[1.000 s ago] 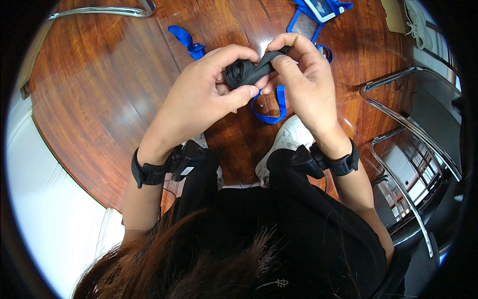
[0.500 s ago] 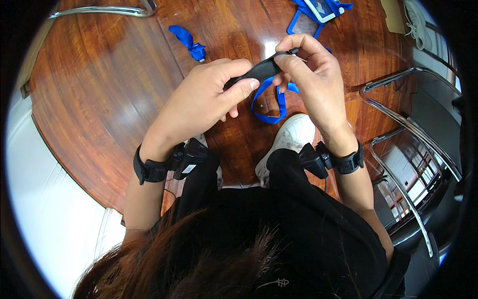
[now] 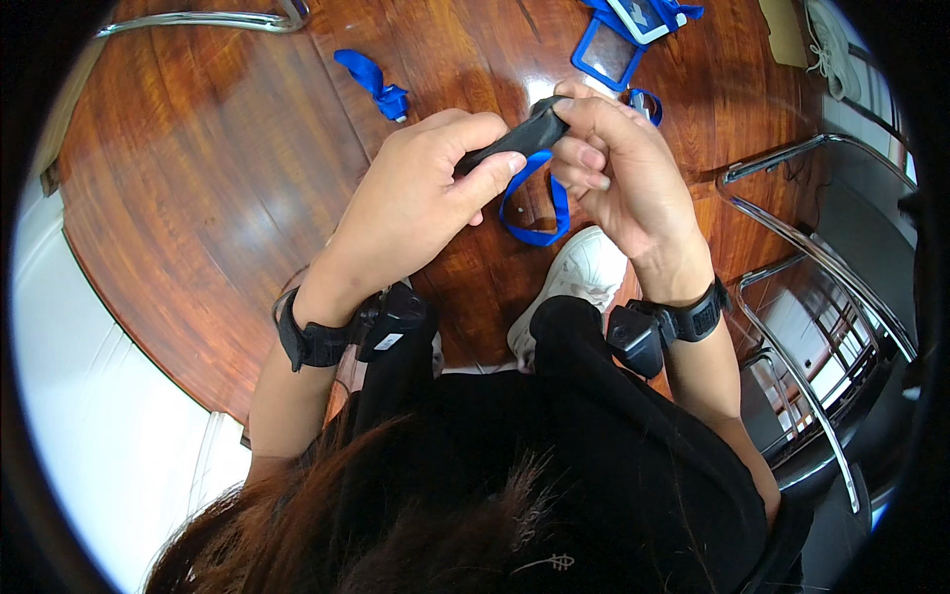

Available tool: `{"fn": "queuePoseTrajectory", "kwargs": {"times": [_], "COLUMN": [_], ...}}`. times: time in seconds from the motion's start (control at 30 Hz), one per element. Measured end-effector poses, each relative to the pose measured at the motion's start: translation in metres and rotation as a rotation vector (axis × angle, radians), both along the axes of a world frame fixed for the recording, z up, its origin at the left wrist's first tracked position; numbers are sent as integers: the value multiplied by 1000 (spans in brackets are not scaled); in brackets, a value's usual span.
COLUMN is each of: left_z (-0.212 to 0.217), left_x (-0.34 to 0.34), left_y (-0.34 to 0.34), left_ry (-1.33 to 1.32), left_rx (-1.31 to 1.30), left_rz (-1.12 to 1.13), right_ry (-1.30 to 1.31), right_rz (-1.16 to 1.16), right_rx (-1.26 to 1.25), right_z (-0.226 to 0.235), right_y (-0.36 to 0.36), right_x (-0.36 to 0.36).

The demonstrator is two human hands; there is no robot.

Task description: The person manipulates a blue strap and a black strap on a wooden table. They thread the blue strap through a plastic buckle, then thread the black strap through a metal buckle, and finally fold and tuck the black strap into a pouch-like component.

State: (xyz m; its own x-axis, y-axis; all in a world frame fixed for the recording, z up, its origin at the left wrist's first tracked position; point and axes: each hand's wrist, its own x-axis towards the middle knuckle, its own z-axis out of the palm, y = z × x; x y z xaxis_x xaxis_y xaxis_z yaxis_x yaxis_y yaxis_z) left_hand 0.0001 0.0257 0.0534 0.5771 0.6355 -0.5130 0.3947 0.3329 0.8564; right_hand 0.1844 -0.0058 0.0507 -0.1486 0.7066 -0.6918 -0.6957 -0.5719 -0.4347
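Observation:
My left hand (image 3: 411, 198) closes around one end of a narrow black strip of soft material (image 3: 524, 134), with the thumb lying along it. At its upper right end, my right hand (image 3: 633, 178) pinches the strip between thumb and forefinger, its other fingers curled below. The strip slants up to the right between both hands; its ends are hidden in my fingers. Beneath them a blue lanyard loop (image 3: 536, 238) lies on the wooden floor. Each wrist wears a black strap with a small black device, one on the left (image 3: 394, 322) and one on the right (image 3: 635, 340).
A bunched blue ribbon (image 3: 366, 74) lies ahead on the left. Farther off are a blue-framed badge holder (image 3: 582, 61) and a white-edged one (image 3: 655, 34). Metal-framed chairs (image 3: 782, 223) stand on the right. My white shoe (image 3: 589, 267) is below my hands.
My right hand has turned and its fingers have curled in more. The strip's dark tip, which stuck out past my fingers before, is now covered. My left hand has shifted slightly right.

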Motion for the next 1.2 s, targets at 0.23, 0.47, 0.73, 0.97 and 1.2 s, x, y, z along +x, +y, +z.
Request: {"fn": "queuePoseTrajectory", "kwargs": {"times": [0.23,0.47,0.73,0.97,1.2], "left_z": [-9,-10,-17,-23,-28], "left_x": [3,6,7,8,12], "left_y": [-9,-12,-11,-15,-21], "left_ry": [-86,-176,-79,84,145], "left_rx": [-38,25,232,606,731], "left_rz": [55,151,196,339,330], "right_ry": [46,-100,25,131,165], "right_rz": [144,144,45,-143,-249], "right_rx": [22,44,-2,-67,-110], "right_z": [1,10,4,8,17], "right_y": [0,0,-5,-6,-1], "right_x": [-1,-5,-4,-12,-15]}}
